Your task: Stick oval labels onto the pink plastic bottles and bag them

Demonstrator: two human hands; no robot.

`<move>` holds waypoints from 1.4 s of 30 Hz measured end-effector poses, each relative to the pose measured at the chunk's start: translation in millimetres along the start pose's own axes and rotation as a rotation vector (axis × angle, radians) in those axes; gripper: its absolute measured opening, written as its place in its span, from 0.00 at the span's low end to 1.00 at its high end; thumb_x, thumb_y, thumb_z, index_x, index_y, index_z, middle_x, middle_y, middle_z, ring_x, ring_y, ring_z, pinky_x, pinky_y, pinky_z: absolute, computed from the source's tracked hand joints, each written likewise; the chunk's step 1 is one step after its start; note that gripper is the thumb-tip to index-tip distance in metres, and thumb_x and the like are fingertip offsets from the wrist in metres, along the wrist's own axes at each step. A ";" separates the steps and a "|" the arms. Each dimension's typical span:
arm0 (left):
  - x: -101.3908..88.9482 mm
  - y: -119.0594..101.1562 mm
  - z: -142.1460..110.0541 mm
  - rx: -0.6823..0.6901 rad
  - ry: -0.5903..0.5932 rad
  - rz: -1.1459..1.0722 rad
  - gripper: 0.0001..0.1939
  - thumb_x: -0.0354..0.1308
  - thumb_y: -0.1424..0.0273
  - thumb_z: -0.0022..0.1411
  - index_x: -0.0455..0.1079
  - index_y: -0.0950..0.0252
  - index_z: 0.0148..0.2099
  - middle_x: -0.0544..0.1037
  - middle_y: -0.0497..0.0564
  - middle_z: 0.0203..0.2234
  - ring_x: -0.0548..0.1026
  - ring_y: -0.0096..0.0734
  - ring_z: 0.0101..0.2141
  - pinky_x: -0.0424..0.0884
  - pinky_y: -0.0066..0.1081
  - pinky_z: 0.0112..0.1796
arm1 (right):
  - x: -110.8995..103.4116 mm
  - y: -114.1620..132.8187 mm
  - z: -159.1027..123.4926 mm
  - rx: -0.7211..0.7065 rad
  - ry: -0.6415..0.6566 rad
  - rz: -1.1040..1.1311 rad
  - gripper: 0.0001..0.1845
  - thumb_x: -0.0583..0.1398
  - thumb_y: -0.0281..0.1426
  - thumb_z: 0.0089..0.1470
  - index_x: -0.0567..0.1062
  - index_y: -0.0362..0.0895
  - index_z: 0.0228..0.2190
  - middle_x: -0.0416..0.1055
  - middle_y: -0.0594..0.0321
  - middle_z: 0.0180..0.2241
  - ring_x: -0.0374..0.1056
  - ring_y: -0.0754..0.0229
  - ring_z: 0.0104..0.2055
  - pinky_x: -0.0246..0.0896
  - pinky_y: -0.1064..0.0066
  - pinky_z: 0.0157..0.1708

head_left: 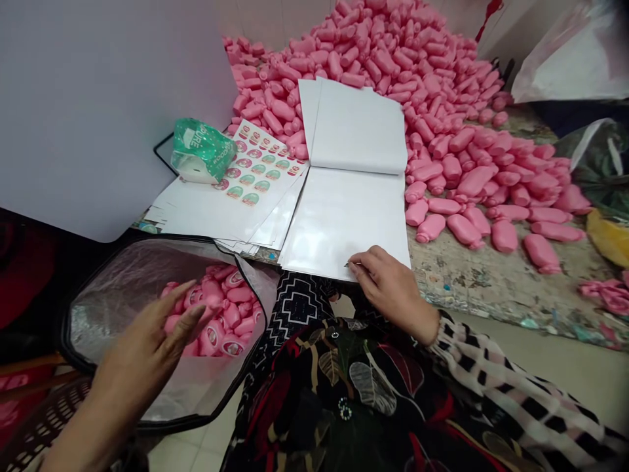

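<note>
My left hand reaches over a clear plastic bag with a black rim, thumb and fingers apart. Just beyond its fingertips lie pink bottles, several bearing oval labels. Whether a fingertip touches one of them I cannot tell. On the right, my right hand pinches with thumb and forefinger at the lower edge of a stack of white sheets. A tiny dark bit shows at those fingertips, too small to name. The upper sheet is folded back, and its far part rests against the bottle heap.
A big heap of pink bottles spreads across the back and right of the worn table. Left of the stack are a sheet of round stickers and a green tissue pack. A tall pale panel stands at left.
</note>
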State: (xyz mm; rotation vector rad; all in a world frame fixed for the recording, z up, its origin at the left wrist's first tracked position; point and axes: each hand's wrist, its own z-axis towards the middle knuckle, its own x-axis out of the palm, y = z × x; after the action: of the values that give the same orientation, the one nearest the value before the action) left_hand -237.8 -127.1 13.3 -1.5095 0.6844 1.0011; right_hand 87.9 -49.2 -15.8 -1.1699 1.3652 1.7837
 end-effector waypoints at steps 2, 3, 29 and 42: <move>2.8 0.2 2.5 0.000 -0.096 0.111 0.19 0.50 0.55 0.62 0.68 0.56 0.51 0.75 0.50 0.48 0.73 0.46 0.47 0.68 0.48 0.46 | 5.6 1.8 7.5 -0.042 -0.004 -0.034 0.13 0.49 0.35 0.62 0.72 0.46 0.40 0.68 0.60 0.37 0.65 0.59 0.37 0.54 0.69 0.32; 8.2 -5.4 3.5 0.031 -0.114 0.095 0.18 0.50 0.56 0.63 0.68 0.55 0.51 0.74 0.48 0.49 0.73 0.44 0.47 0.68 0.47 0.48 | 8.5 3.2 11.2 -0.056 -0.004 -0.044 0.12 0.49 0.34 0.62 0.71 0.46 0.39 0.68 0.60 0.37 0.64 0.59 0.37 0.53 0.69 0.32; 103.0 -99.4 55.3 0.819 -0.043 0.260 0.16 0.50 0.69 0.65 0.69 0.57 0.54 0.71 0.52 0.54 0.64 0.52 0.55 0.53 0.58 0.56 | 18.1 -13.4 42.7 0.332 0.188 0.762 0.08 0.58 0.36 0.50 0.69 0.44 0.26 0.68 0.67 0.24 0.62 0.64 0.26 0.56 0.71 0.27; 71.6 -122.5 90.2 0.911 -0.237 0.133 0.12 0.50 0.75 0.64 0.74 0.61 0.44 0.80 0.48 0.40 0.73 0.46 0.46 0.52 0.58 0.56 | -76.0 -32.1 35.7 -0.005 0.159 0.170 0.20 0.62 0.44 0.50 0.71 0.49 0.43 0.72 0.63 0.38 0.67 0.59 0.37 0.58 0.69 0.35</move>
State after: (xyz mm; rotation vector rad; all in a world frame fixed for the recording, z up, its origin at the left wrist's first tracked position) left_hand -118.9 -8.2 9.8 -0.5489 0.9083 0.7760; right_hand 138.1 -1.9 41.9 -1.2534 1.5960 1.8432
